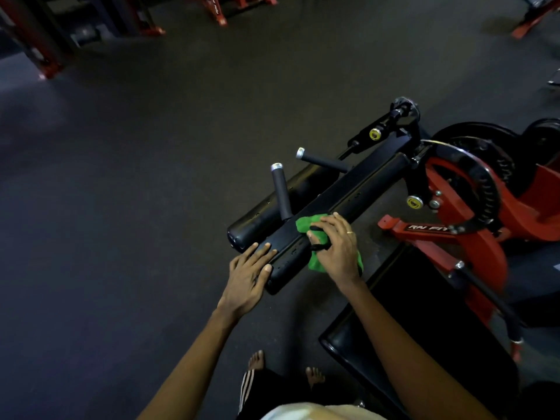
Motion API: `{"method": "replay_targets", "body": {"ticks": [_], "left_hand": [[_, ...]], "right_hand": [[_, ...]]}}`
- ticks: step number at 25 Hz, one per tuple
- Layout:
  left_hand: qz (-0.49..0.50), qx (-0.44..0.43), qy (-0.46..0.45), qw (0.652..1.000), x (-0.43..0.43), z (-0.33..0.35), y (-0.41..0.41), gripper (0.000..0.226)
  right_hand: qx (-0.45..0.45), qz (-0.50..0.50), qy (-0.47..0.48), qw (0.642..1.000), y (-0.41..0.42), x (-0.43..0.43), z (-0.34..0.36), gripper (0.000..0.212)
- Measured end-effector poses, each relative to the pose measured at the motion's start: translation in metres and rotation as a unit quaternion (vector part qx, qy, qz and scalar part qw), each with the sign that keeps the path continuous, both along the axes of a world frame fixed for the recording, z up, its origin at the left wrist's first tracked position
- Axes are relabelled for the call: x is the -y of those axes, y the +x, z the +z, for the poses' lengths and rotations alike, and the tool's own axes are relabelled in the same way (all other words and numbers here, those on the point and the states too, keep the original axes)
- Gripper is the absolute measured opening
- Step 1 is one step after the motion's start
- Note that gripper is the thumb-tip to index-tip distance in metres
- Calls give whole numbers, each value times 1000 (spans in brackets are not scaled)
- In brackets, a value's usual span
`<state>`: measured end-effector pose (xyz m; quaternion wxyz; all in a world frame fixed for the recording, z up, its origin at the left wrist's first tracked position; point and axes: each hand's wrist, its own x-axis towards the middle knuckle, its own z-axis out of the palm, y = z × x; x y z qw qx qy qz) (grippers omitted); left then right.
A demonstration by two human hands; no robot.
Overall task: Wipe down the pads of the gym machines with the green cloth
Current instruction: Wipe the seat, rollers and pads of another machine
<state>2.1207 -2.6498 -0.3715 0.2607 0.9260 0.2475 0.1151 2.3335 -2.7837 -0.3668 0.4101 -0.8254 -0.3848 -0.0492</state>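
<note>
While clamping the right hand (336,245) round the crumpled green cloth (305,224), fingers curled over it, presses it onto the long black padded roller (363,189) near its end; lays the left hand (247,275) flat there, fingers straight. Beyond: second black roller (260,219), red steel machine frame (485,241).

1. A long black pad (363,184) ran slantwise above the dark floor (145,183).
2. A green cloth (305,223) lay draped over its near end, held there by the right hand (337,248).
3. The left hand (248,277) rested flat on the pad's nearest tip.
</note>
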Motion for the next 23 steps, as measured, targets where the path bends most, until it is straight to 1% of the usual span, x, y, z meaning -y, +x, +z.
{"method": "replay_targets", "body": {"ticks": [3,4,5,7,9,10,12,14,15,17,19,23], "left_hand": [[-39,-16,-22,999,-22,0,1,52],[-47,-13,-38,998,-29,0,4,50],[-51,-2,-61,997,-35,-1,8,47],[-50,12,-126,991,-45,1,19,44],[-68,-15,-180,981,-57,5,30,49],[-88,-34,-195,976,-65,7,35,51],[-117,-75,-210,968,-78,9,41,54],[-131,-102,-248,954,-82,12,40,54],[-137,-107,-267,948,-84,13,38,53],[-142,-110,-293,939,-89,13,37,51],[-149,-115,-319,929,-96,14,38,50],[-173,-135,-322,921,-104,18,43,52]], "right_hand": [[-51,-97,-7,994,-16,-12,8,20],[-51,-117,-19,992,-25,-15,9,21],[-44,-120,-33,991,-35,-16,8,22],[-17,-93,-56,994,-50,-15,3,21],[13,-67,-60,996,-58,-14,1,22],[15,-79,-60,995,-56,-17,0,22],[-13,-147,-60,987,-54,-28,2,21],[-29,-209,-59,976,-67,-32,2,24],[-23,-212,-57,975,-80,-31,2,26],[-3,-187,-51,981,-111,-27,-1,26],[-16,-193,-46,980,-126,-28,-3,24],[-42,-248,-51,967,-100,-42,1,22]]}}
